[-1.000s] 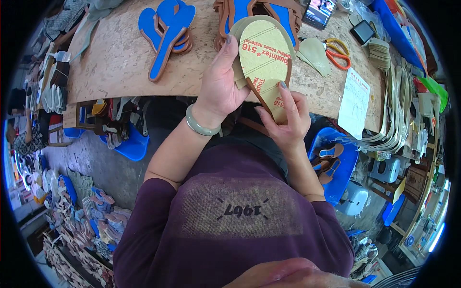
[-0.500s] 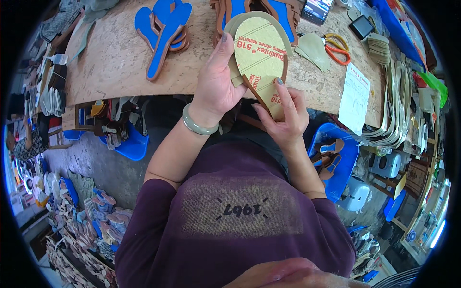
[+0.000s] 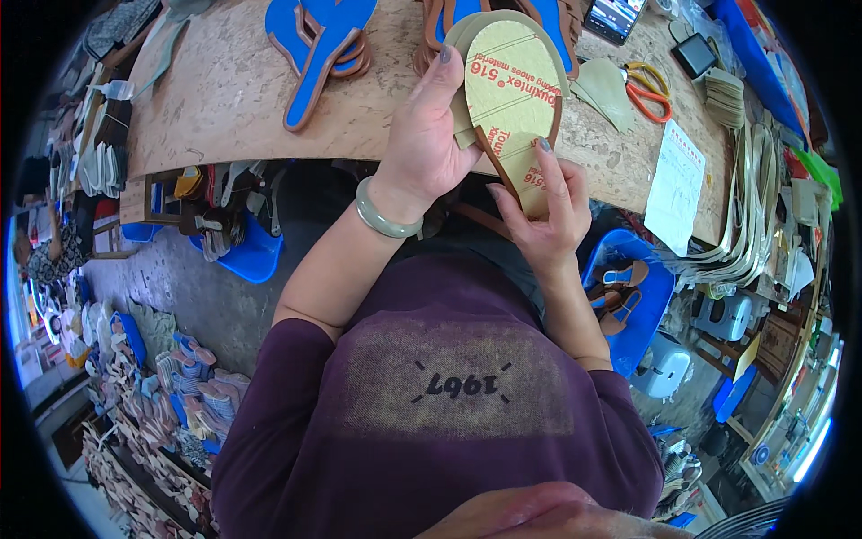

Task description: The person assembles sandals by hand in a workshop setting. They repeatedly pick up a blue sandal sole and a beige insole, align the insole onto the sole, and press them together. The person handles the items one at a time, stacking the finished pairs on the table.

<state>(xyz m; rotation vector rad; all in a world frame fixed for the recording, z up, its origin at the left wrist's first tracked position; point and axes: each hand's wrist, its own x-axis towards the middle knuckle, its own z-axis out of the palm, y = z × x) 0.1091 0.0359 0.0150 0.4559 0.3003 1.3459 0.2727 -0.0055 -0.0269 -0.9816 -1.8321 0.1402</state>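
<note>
Both my hands hold a shoe insole (image 3: 512, 94), its pale yellow printed underside facing up and a brown rim running along part of its edge. My left hand (image 3: 433, 135) grips the wide end from the left, thumb on top, with thin olive sole-shaped pieces (image 3: 461, 112) behind the insole. At the narrow end, my right hand (image 3: 552, 202) pinches the insole, one fingertip lying on its surface. Beyond it, partly covered, lies a group of blue-topped insoles with brown rims (image 3: 552, 31). More such blue insoles (image 3: 314, 76) are piled to the left on the table.
On the wooden table (image 3: 224, 108), orange-handled scissors (image 3: 651, 94), olive pieces (image 3: 603, 90), a paper sheet (image 3: 675, 184) and a phone (image 3: 614, 18) lie to the right. Below the edge stand a blue bin with sandals (image 3: 660, 296) and another blue bin (image 3: 256, 260).
The view has shifted, so the table and its things appear farther up and to the right. Both hands keep their hold on the insole, which appears slightly farther right.
</note>
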